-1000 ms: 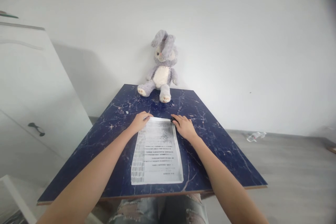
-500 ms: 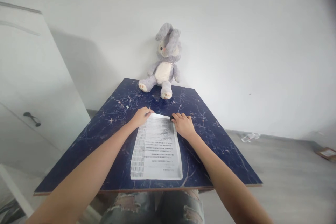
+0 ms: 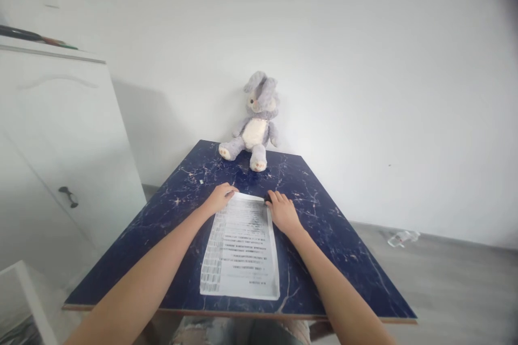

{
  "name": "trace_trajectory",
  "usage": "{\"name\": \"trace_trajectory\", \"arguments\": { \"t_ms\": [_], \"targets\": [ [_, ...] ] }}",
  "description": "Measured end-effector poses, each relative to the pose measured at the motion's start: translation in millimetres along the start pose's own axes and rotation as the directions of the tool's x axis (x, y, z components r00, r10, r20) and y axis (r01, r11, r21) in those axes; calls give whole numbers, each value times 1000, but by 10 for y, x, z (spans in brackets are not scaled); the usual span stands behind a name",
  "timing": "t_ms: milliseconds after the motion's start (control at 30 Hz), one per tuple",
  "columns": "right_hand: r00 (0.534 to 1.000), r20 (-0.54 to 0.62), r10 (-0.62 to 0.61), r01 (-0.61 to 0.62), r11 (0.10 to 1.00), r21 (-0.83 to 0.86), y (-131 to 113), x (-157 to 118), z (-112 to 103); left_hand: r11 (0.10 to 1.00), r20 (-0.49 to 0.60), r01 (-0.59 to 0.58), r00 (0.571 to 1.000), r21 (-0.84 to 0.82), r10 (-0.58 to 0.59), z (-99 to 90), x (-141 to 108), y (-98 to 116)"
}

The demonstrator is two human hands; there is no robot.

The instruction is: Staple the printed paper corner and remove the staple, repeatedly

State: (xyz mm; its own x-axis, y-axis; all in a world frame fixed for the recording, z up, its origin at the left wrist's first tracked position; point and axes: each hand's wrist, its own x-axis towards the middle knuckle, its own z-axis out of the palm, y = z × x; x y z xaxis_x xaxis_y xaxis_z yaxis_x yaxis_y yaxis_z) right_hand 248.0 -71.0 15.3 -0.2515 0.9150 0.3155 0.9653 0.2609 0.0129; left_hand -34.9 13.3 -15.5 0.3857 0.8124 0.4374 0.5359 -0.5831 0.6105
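Note:
A printed sheet of paper (image 3: 243,259), possibly a stack, lies lengthwise on the dark blue marbled table (image 3: 162,237), its print upside down to me. At its far left corner is my left hand (image 3: 219,198), fingers bent and closed on the paper's edge. My right hand (image 3: 284,212) is at the far right corner, with thumb and fingers closed around a small black object (image 3: 267,198). That object sits at the paper's corner; the fingers partly cover it and its kind is unclear.
A grey plush rabbit (image 3: 256,126) sits at the table's far edge against the wall. To the left stands a white cabinet (image 3: 68,135) with a dark handle (image 3: 68,197). Clear plastic packaging (image 3: 403,238) lies on the floor at the right.
My view has tilted up, so everything sits lower in the picture. A thin pale bit that stood up at my left fingertips no longer shows. Both hands stay at the paper's far corners.

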Motion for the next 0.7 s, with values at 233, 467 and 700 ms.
{"name": "trace_trajectory", "arguments": {
  "t_ms": [233, 467, 700],
  "targets": [
    [998, 44, -39, 25, 961, 274, 408, -29, -35, 1000, 5, 11, 1000, 18, -11, 27, 20, -35],
    [980, 6, 200, -195, 943, 270, 597, -47, 3, 1000, 12, 19, 1000, -3, -19, 17, 22, -34],
    [982, 21, 188, -175, 861, 478, 853, -31, 57, 1000, 19, 20, 1000, -8, -20, 0, 14, 10]
  ]
}}
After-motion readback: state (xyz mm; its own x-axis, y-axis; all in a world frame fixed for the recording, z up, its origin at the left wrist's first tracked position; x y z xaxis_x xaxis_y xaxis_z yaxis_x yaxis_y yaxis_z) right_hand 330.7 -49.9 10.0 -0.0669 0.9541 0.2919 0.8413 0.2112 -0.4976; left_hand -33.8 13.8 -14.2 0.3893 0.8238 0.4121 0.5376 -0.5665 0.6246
